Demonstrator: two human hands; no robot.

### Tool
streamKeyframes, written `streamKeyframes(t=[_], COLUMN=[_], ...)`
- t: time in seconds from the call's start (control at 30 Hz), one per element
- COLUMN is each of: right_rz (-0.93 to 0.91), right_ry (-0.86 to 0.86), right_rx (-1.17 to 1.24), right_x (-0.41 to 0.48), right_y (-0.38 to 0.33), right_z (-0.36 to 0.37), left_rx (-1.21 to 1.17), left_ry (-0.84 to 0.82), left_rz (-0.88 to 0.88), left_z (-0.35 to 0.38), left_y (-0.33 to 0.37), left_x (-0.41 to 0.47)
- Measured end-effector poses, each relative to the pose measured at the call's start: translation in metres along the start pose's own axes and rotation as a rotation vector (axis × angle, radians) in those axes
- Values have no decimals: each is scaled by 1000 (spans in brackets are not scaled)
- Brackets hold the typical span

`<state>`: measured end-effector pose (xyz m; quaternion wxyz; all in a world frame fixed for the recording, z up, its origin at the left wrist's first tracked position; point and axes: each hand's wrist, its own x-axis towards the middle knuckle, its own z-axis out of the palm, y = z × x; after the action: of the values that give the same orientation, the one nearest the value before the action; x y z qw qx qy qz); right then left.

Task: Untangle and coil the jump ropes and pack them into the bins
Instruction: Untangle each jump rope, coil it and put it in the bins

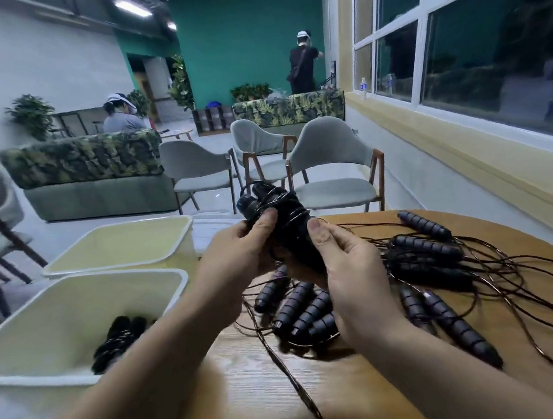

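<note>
Fingers [263,220] of left hand [236,258] and right hand [353,271] clasp the jump rope [288,220].

One head-worn, wide-angle view

It faces forward and down, close over the left hand [236,257] and right hand [352,269]: table [252,390] near right, bins [59,318] near left, chairs [327,157] far.

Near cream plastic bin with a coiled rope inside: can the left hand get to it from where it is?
Probably yes. The near cream plastic bin sits open-topped just beside the left hand, nothing between; but that hand grips the black wrapped rope bundle.
</note>
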<state>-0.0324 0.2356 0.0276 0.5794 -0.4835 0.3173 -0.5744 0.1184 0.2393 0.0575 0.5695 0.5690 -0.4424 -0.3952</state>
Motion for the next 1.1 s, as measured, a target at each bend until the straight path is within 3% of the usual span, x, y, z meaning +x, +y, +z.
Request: streamKeyframes(t=[0.17,0.5,0.8,0.97,1.1], right_rz=[-135,-309,-364,-350,-301], right_ry=[-66,-361,-719,-774,-813], right_rx=[-187,-500,-1005,-1088,-1123], right_x=[0,-2,22,20,22], right_y=[20,59,93,102,102], right_z=[61,173,183,180,179], left_rx=[-21,208,881,1412,1587], left_ry=[-18,137,116,10,-73], left_rz=[-117,-69,-331,-362,-354], left_z=[-83,-208,-299,-314,-309], left_y=[28,44,7,-27,-47], left_x=[-10,-14,14,28,38])
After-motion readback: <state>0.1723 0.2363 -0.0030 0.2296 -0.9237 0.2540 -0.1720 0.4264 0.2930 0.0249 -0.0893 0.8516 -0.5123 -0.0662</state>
